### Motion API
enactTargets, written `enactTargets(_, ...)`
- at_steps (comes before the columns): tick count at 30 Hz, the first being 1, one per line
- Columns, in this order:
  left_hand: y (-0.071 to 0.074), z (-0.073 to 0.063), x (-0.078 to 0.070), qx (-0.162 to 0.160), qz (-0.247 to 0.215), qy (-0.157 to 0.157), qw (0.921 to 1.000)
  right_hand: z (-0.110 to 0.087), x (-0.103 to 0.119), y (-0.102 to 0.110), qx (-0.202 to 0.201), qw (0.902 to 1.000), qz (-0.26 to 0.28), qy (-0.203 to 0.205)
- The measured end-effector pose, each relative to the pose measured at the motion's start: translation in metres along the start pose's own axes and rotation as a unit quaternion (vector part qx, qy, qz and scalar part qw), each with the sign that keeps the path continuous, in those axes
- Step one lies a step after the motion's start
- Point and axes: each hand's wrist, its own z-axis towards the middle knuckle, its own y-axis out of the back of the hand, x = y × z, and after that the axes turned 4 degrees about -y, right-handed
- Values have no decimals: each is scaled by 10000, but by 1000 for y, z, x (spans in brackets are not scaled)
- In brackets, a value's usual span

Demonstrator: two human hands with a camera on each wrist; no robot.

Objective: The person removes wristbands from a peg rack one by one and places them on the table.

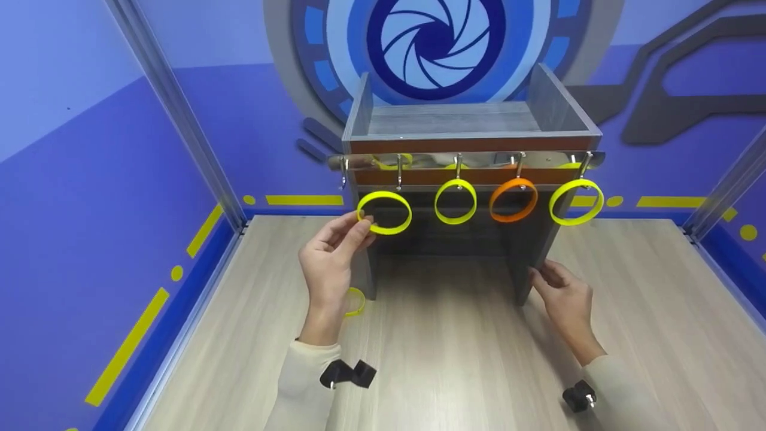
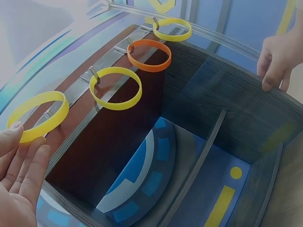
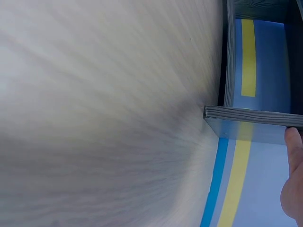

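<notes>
My left hand [image 1: 329, 251] pinches a yellow ring [image 1: 390, 231] by its left side, thumb against fingers. The ring is just below the second hook [image 1: 400, 170] from the left; in the left wrist view this held ring [image 2: 61, 116] overlaps its hook. On the hooks to its right hang a yellow ring [image 1: 438, 209], an orange ring [image 1: 493, 211] and another yellow ring [image 1: 554, 211]. My right hand [image 1: 565, 293] grips the front edge of the grey wooden rack's right side panel [image 1: 546, 236], low down. Its thumb tip [image 3: 292, 137] shows at that edge.
The leftmost hook [image 1: 343, 173] on the metal strip [image 1: 491, 159] bears no ring. A further yellow ring [image 1: 363, 302] lies on the wooden table [image 1: 443, 359] by the rack's left foot, partly behind my left wrist. Blue patterned walls [image 1: 197, 120] stand behind and beside.
</notes>
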Motion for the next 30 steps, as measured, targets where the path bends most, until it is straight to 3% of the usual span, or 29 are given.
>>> enactTargets(4,6,-4,2,-11,117,-9,9999,0,0,0,-10,10000,-17,-18)
enactTargets(12,22,-11,12,-333,118,357,9987,-1,-2,0,-96,9999,-3,76)
enactTargets(24,56,-25,36,-803,665,641,9925,-1,-2,0,-82,10000,-53,18)
enactTargets(30,71,-29,45,-1017,565,763,9903,-1,-2,0,-93,9999,-24,60)
